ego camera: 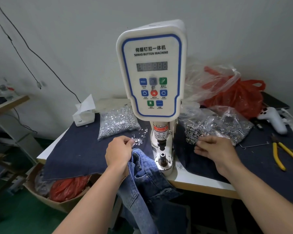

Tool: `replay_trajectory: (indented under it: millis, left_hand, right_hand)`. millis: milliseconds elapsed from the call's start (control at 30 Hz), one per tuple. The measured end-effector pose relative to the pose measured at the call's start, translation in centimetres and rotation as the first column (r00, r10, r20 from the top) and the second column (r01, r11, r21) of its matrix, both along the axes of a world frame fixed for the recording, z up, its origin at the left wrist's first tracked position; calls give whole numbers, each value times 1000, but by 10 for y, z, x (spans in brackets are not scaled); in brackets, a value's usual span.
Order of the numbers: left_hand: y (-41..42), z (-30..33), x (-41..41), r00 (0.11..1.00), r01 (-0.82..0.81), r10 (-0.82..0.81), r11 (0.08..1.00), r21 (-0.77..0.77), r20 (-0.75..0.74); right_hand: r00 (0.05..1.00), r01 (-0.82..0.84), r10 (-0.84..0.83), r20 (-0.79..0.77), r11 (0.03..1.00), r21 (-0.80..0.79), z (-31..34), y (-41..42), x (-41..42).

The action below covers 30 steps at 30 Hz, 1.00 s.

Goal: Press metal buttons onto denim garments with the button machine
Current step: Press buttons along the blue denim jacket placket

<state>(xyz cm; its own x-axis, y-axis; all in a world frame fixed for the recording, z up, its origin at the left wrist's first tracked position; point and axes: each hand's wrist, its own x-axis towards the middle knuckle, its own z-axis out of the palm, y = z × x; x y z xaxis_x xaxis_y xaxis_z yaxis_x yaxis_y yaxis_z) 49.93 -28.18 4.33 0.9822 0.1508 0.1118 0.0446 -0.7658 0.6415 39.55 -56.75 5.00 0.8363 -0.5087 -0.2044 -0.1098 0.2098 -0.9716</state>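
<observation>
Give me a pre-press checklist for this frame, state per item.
1. Lower die clear of fabric and fingers: ok.
2. Denim garment positioned over die: not ok, it lies left of it and hangs off the table edge.
3. Left hand has a stud from the loose pile: cannot tell, fingertips are at the pile.
4. Right hand has a button from the open bag: cannot tell, fingers blurred.
5. Machine display live: cannot tell, digits dim.
</observation>
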Motion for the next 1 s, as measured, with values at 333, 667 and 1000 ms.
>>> replay_trajectory:
  millis: [333,667,1000]
  left_hand:
    - [5,3,-4,999,27,-28,997,-70,-27]
    - [21,3,-26,993,110,-118,915,-388,3]
    - [26,6,-66,987,137,-157,789,-599,19]
  right_hand:
    - [995,-81,79,-56,996,-37,2,27,-15]
    - [933,-244,339,-120,842,481,28,83,-21]
    - [951,-190,302,-67,743,642,34,96,-21]
